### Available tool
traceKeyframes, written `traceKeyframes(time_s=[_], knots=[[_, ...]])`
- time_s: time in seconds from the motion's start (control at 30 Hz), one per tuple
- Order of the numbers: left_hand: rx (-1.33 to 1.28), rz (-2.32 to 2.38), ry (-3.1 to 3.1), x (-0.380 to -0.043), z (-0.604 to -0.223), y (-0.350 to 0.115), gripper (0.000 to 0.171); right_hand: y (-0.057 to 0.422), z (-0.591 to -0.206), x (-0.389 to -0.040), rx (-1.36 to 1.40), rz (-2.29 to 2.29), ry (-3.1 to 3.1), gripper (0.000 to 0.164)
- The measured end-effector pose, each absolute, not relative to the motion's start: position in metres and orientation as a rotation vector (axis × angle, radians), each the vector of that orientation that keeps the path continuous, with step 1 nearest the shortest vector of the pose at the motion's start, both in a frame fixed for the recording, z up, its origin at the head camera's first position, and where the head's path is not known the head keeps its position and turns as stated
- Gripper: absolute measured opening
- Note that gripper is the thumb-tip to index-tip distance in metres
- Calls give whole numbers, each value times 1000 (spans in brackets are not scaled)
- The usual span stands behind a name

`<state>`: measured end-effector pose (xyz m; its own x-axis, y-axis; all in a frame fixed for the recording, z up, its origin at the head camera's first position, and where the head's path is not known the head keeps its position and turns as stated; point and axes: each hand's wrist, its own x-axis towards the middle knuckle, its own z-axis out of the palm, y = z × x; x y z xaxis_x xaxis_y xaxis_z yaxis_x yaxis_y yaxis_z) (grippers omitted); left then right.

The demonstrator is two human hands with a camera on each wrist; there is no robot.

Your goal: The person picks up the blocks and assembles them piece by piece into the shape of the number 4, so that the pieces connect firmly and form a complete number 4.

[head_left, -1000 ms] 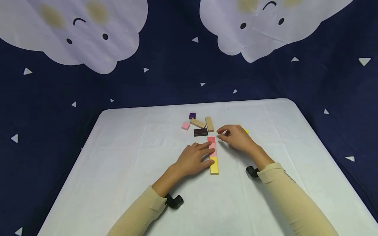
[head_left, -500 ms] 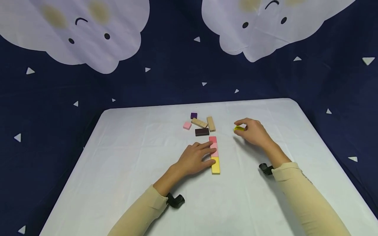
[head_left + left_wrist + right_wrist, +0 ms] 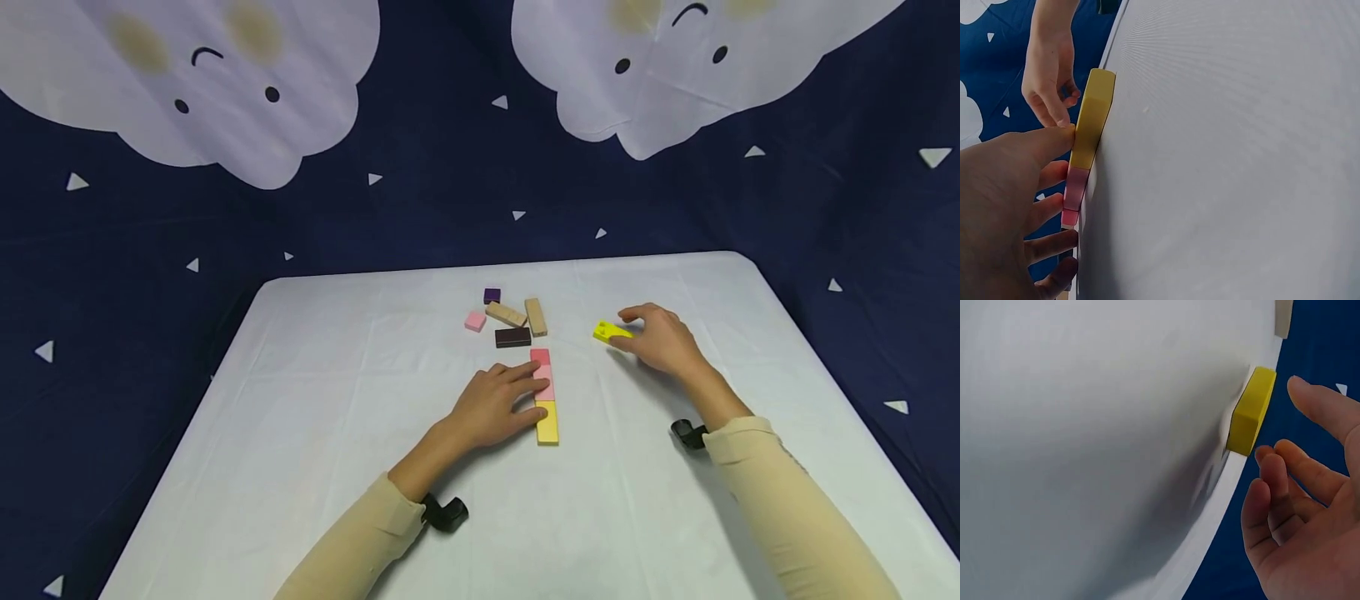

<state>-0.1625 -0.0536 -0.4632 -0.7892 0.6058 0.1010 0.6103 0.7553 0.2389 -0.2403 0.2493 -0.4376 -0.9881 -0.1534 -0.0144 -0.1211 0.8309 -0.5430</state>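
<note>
Finding: no text, label, brand, number or sign can be read in the head view or in either wrist view. Small dark marking, possibly lettering, runs along the outer edge of the right sleeve [image 3: 780, 500]; too small to decipher. Top face of the bright yellow block [image 3: 611, 332] shows small darker marks in the head view; their character cannot be determined.

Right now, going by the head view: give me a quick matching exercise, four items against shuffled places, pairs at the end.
1. Left hand
2. Right hand
3. Purple block
4. Loose pink block

A. topmost block in view
B. nearest the lone yellow block
C. leftmost block in view
D. touching the block row

Pairs: 1-D, 2-B, 3-A, 4-C
</note>
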Motion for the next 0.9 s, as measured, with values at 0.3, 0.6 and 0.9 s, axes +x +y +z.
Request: traceKeyframes(time_s=[0.3,0.6,0.9], knots=[[-1010,-422,-2917,-162,-464,-55,49,254,-439,-239,-223,-785,2906,52],[-1008,-429,-2909,-160,-465,-54,49,257,-444,-237,-229,-796,2917,46],[-1002,-434,-2913,-162,-466,-53,49,255,-445,-236,-289,-860,2930,42]])
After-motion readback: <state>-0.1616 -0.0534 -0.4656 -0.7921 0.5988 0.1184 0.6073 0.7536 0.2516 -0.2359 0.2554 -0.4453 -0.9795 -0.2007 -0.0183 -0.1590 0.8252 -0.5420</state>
